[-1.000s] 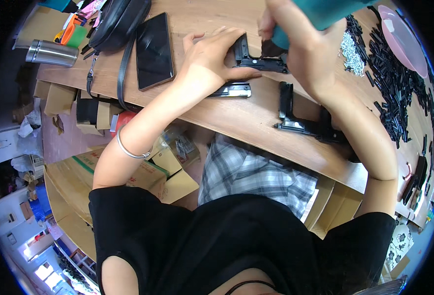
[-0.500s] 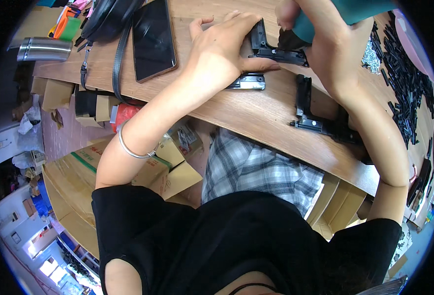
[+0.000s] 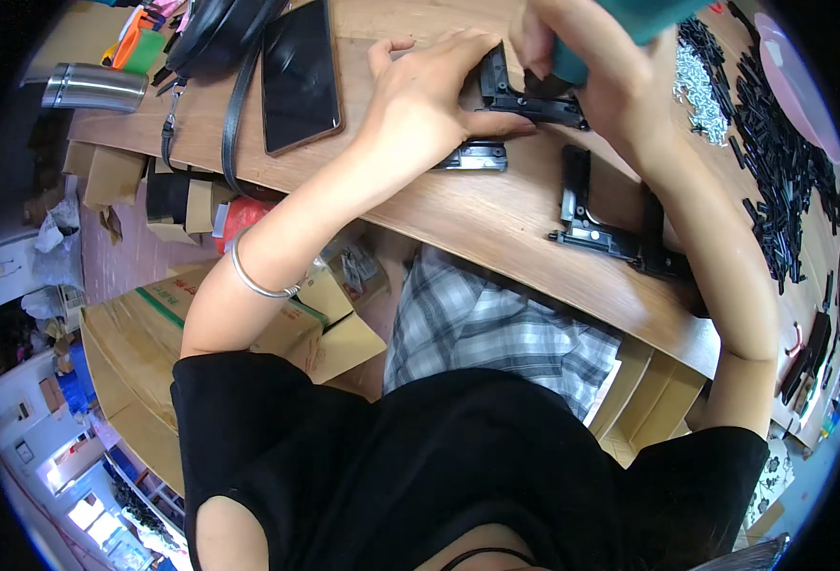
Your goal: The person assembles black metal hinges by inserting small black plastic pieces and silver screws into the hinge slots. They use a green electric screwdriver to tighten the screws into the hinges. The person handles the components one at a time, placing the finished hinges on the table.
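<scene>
My left hand [image 3: 426, 95] presses on the wooden table with its thumb along a black L-shaped plastic housing [image 3: 543, 108], gripping it near its corner. My right hand [image 3: 620, 76] is wrapped round a teal power screwdriver [image 3: 643, 13], whose dark nose points down over that housing. Whether the bit touches a screw cannot be made out. Partly under my left wrist lies another black piece with a silvery strip [image 3: 482, 156]. Near the front edge, beside my right forearm, rests a similar L-shaped housing [image 3: 599, 235].
A pile of silver screws [image 3: 701, 93] and a heap of short black parts [image 3: 772, 162] lie at the right, by a pink tray [image 3: 798, 81]. A phone [image 3: 299, 81], a black bag [image 3: 220, 43] and a steel cup [image 3: 96, 88] occupy the left. Cardboard boxes [image 3: 144, 338] stand below the table.
My right hand and the power screwdriver have shifted left over the housing, uncovering more of the screw pile. My left hand keeps its hold on the housing.
</scene>
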The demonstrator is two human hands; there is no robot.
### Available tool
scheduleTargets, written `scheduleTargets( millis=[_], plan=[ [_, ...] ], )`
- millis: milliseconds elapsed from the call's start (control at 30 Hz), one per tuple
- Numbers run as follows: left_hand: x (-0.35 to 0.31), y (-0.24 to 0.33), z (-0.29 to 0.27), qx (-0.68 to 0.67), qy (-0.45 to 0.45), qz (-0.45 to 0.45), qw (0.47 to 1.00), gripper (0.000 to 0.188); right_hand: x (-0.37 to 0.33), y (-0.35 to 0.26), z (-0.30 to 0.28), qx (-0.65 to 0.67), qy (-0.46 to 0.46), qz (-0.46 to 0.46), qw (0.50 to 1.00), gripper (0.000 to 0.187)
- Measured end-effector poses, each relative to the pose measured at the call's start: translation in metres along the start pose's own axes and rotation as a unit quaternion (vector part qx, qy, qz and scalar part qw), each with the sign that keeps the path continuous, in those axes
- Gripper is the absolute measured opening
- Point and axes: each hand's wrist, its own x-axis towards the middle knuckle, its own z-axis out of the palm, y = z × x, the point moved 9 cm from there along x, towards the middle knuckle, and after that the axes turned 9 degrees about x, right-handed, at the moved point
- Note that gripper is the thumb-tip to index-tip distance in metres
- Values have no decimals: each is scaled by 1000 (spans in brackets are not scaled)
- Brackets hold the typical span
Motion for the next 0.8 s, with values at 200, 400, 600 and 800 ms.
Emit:
scheduleTargets(
  millis=[200, 400, 600, 800],
  plan=[
    [4, 2, 4, 31, -39, -3, 999, 66, 4, -2, -2, 74, -95, -22, 992, 38],
    [3, 3, 5, 40, -29, 7, 999, 74, -3, -68, -42, 5, 25, -206, 978, 40],
    [62, 41, 3, 42, 49, 6, 998, 58, 0, -71, -153, 7, -38, -207, 978, 31],
    [91, 43, 67, 77, -104, -9, 992, 24, -44, -93, -113, -124, 98, -236, 959, 20]
  ],
)
